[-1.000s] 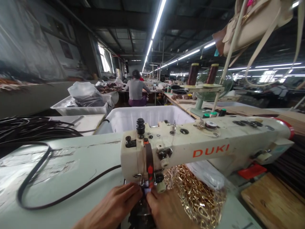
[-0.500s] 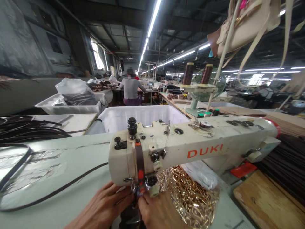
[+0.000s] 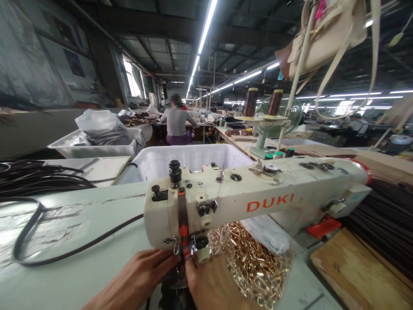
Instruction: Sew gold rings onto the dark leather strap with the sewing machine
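Strap (image 3: 183,224) work sits right under the needle end of the sewing machine (image 3: 226,202); the dark strap runs up over the front of the machine head and down to the point where both hands meet; the left hand (image 3: 138,282) lies flat on the table (image 3: 80,280) with its fingers together, tips pressed in at the foot; the right hand (image 3: 211,288) comes in from the other side, fingertips close against the left, though what they pinch is hidden by the machine head, so I cannot tell; judged from this, steady guiding calls for both hands to keep the piece flat and square to the needle, with fingertips kept just clear of it; a clear bag of gold chain (image 3: 254,267) lies just beside the right hand; a long black cord (image 3: 64,254) loops across the table on the left; behind the machine stands a white tub (image 3: 193,159); farther off a person's back (image 3: 176,122) shows at another bench.
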A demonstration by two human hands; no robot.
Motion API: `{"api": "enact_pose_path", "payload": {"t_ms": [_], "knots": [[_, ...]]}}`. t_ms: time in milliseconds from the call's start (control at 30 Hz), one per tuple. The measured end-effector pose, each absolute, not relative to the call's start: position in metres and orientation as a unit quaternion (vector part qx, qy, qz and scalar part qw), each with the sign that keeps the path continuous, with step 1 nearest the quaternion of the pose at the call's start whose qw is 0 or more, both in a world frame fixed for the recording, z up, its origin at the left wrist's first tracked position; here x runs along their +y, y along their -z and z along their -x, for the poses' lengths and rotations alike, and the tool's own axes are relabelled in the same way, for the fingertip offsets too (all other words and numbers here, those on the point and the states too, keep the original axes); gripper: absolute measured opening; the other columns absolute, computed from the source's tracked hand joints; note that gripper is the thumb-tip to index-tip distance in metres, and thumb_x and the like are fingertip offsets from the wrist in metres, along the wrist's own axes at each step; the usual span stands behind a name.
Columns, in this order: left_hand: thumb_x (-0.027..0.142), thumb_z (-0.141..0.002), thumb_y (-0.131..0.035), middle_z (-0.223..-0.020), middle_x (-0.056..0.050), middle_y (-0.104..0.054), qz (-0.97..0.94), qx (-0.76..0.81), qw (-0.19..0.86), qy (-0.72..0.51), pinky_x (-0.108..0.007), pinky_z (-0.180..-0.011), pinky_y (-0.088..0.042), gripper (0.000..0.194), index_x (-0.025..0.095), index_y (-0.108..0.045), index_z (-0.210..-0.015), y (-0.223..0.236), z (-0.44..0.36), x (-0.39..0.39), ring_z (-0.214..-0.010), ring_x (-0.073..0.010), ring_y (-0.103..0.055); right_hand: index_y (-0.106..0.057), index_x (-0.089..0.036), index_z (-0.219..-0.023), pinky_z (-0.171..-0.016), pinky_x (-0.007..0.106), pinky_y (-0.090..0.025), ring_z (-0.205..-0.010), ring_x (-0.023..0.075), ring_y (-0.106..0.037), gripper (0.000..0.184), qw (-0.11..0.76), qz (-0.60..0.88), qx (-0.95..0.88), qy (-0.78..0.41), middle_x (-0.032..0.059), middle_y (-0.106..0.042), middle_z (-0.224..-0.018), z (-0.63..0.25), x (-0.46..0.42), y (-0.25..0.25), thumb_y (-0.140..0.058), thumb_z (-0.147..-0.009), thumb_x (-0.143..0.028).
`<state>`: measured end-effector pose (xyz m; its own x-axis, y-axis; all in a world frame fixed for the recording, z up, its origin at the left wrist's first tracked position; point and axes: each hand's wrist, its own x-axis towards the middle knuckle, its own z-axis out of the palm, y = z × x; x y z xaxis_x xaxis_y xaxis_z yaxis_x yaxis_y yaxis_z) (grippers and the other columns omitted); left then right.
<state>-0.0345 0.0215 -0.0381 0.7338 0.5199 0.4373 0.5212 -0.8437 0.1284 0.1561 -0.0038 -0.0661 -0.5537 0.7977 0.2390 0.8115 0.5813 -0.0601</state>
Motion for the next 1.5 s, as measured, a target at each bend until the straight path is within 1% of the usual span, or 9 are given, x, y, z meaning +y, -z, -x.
{"api": "enact_pose_path", "payload": {"t_ms": [100, 267, 567, 733, 900, 1100, 1300, 1400, 1500], "knots": [[0.023, -0.099, -0.034, -0.1, -0.003, -0.069, 0.942, -0.272, -0.025, 0.194, -0.02, -0.087, -0.053, 0.029, 0.023, -0.059, -0.115, 0.039, 0.035, 0.018, -0.089, -0.0144, -0.067, -0.058, -0.014, -0.087, -0.057, 0.029, -0.044, -0.062, 0.0211, -0.063, 0.019, 0.114, 0.47, -0.874, 0.041, 0.0096, -0.068, -0.073, -0.158, -0.008, 0.065, -0.053, -0.078, 0.001], [0.02, -0.097, -0.039, -0.099, -0.003, -0.069, 0.924, -0.314, -0.084, 0.199, -0.024, -0.081, -0.055, 0.026, 0.026, -0.063, -0.107, 0.038, 0.032, 0.011, -0.087, -0.0164, -0.066, -0.062, -0.016, -0.092, -0.057, 0.029, -0.044, -0.065, 0.0226, -0.064, 0.02, 0.077, 0.46, -0.885, 0.014, 0.0075, -0.07, -0.082, -0.163, -0.008, 0.062, -0.054, -0.078, -0.003], [0.016, -0.097, -0.033, -0.101, -0.008, -0.069, 0.935, -0.29, 0.022, 0.205, -0.028, -0.082, -0.056, 0.029, 0.019, -0.06, -0.105, 0.052, 0.03, 0.01, -0.086, -0.0184, -0.066, -0.065, -0.021, -0.096, -0.061, 0.031, -0.044, -0.072, 0.024, -0.067, 0.025, 0.068, 0.474, -0.877, -0.047, 0.0037, -0.072, -0.088, -0.179, -0.004, 0.051, -0.052, -0.081, -0.006], [0.017, -0.097, -0.032, -0.102, -0.006, -0.068, 0.94, -0.293, 0.029, 0.171, -0.029, -0.083, -0.057, 0.028, 0.02, -0.058, -0.106, 0.051, 0.029, 0.011, -0.084, -0.0179, -0.066, -0.066, -0.025, -0.092, -0.062, 0.027, -0.043, -0.077, 0.0208, -0.068, 0.022, 0.12, 0.508, -0.851, -0.061, -0.0008, -0.07, -0.091, -0.19, -0.002, 0.042, -0.057, -0.082, -0.007], [0.017, -0.098, -0.028, -0.107, -0.011, -0.066, 0.936, -0.297, 0.05, 0.182, -0.033, -0.085, -0.057, 0.03, 0.016, -0.057, -0.104, 0.06, 0.03, 0.012, -0.09, -0.0203, -0.066, -0.065, -0.025, -0.095, -0.065, 0.025, -0.043, -0.084, 0.0172, -0.066, 0.021, 0.136, 0.491, -0.858, -0.069, -0.0014, -0.068, -0.097, -0.191, -0.002, 0.042, -0.057, -0.085, -0.01], [0.013, -0.096, -0.028, -0.107, -0.011, -0.067, 0.927, -0.308, 0.069, 0.205, -0.033, -0.083, -0.058, 0.031, 0.017, -0.055, -0.11, 0.069, 0.032, 0.013, -0.092, -0.0212, -0.067, -0.063, -0.024, -0.095, -0.062, 0.026, -0.039, -0.081, 0.0173, -0.066, 0.026, 0.146, 0.485, -0.86, -0.062, -0.0012, -0.068, -0.097, -0.192, -0.003, 0.044, -0.05, -0.084, -0.004], [0.014, -0.097, -0.033, -0.103, -0.01, -0.068, 0.924, -0.298, 0.117, 0.211, -0.031, -0.08, -0.057, 0.028, 0.015, -0.052, -0.117, 0.075, 0.034, 0.015, -0.089, -0.0212, -0.067, -0.063, -0.023, -0.087, -0.06, 0.028, -0.038, -0.078, 0.0207, -0.065, 0.021, 0.131, 0.475, -0.869, -0.05, 0.0012, -0.069, -0.094, -0.189, -0.001, 0.046, -0.05, -0.08, -0.008], [0.018, -0.098, -0.033, -0.095, -0.006, -0.069, 0.923, -0.311, 0.088, 0.21, -0.032, -0.07, -0.056, 0.027, 0.018, -0.059, -0.107, 0.07, 0.034, 0.018, -0.08, -0.0207, -0.067, -0.064, -0.02, -0.091, -0.06, 0.027, -0.038, -0.075, 0.0201, -0.063, 0.02, 0.132, 0.486, -0.863, -0.036, 0.0043, -0.069, -0.09, -0.185, 0.004, 0.052, -0.05, -0.082, -0.01], [0.022, -0.097, -0.039, -0.093, -0.003, -0.071, 0.92, -0.32, 0.026, 0.224, -0.029, -0.07, -0.055, 0.026, 0.022, -0.064, -0.103, 0.062, 0.037, 0.023, -0.079, -0.0185, -0.067, -0.066, -0.018, -0.095, -0.06, 0.026, -0.038, -0.074, 0.0199, -0.062, 0.02, 0.136, 0.489, -0.861, -0.025, 0.0061, -0.069, -0.084, -0.185, 0.01, 0.057, -0.05, -0.084, -0.013]]}}
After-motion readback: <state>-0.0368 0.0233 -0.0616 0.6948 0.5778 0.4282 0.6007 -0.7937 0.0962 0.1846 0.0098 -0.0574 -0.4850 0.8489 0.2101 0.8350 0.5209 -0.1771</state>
